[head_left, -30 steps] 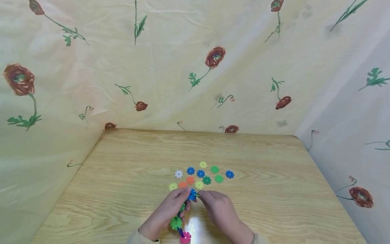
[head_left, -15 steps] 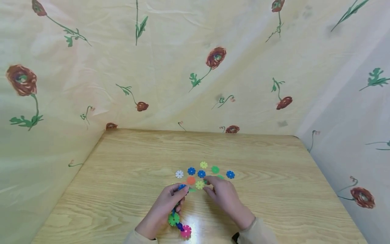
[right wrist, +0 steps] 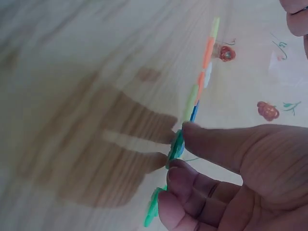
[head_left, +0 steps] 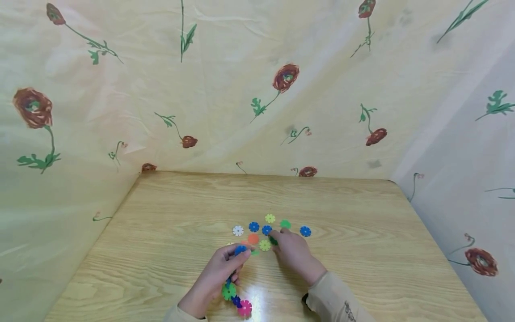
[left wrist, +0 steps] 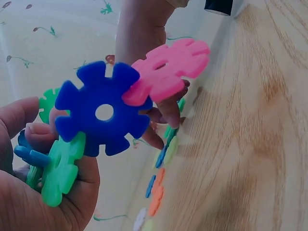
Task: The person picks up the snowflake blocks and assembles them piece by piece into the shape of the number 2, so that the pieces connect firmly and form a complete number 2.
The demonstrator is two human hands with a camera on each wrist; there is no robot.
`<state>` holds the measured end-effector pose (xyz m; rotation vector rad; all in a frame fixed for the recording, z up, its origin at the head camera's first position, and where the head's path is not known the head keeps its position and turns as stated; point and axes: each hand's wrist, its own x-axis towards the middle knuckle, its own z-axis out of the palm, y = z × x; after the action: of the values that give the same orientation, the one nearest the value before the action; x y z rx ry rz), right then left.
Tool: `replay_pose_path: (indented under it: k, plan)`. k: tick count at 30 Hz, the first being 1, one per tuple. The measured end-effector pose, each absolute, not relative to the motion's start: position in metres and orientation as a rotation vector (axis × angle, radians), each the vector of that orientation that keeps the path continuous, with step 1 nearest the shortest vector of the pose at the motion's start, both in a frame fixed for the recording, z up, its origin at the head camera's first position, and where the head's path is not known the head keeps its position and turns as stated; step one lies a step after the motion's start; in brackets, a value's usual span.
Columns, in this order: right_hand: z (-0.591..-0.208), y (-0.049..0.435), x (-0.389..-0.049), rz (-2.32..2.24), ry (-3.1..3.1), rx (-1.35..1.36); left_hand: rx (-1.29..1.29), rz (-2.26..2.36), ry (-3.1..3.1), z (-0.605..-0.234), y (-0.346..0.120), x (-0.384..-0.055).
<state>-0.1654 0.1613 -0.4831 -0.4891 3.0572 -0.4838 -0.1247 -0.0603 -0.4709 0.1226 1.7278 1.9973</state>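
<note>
A chain of interlocked notched plastic discs hangs from my left hand (head_left: 219, 273), which pinches its blue disc (head_left: 240, 250) between thumb and fingers. A light green edge (head_left: 255, 252) shows just past that thumb. Lower on the chain come a green disc (head_left: 229, 291), a dark blue disc (left wrist: 79, 113) and, at the end, a pink disc (left wrist: 178, 65). Over the table, my right hand (head_left: 295, 252) pinches a dark green disc (right wrist: 176, 144) by its edges with thumb and finger. A light green disc (right wrist: 153, 207) lies close under its other fingers.
Loose discs lie flat on the wooden table (head_left: 181, 223) around the right hand: blue (head_left: 305, 231), white (head_left: 238, 230), orange (head_left: 253, 239), yellow (head_left: 264, 245) and green (head_left: 285, 224). A flower-patterned cloth (head_left: 225, 89) hangs behind and at both sides.
Both hands were together at the blue disc. The right hand has since moved right and forward to the dark green disc and now pinches it. The left hand shifted slightly left with the chain.
</note>
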Motion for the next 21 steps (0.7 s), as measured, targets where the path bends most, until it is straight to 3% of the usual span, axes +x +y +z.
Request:
replay_pose_path:
  k: [8, 21]
  plan:
    - [-0.484, 0.163, -0.167, -0.439, 3.053, -0.424, 0.121, 1.988, 1.736, -0.471, -0.06, -0.124]
    - [-0.474, 0.174, -0.152, -0.773, 3.007, -0.39, 0.15, 2.017, 1.691, -0.471, -0.06, -0.123]
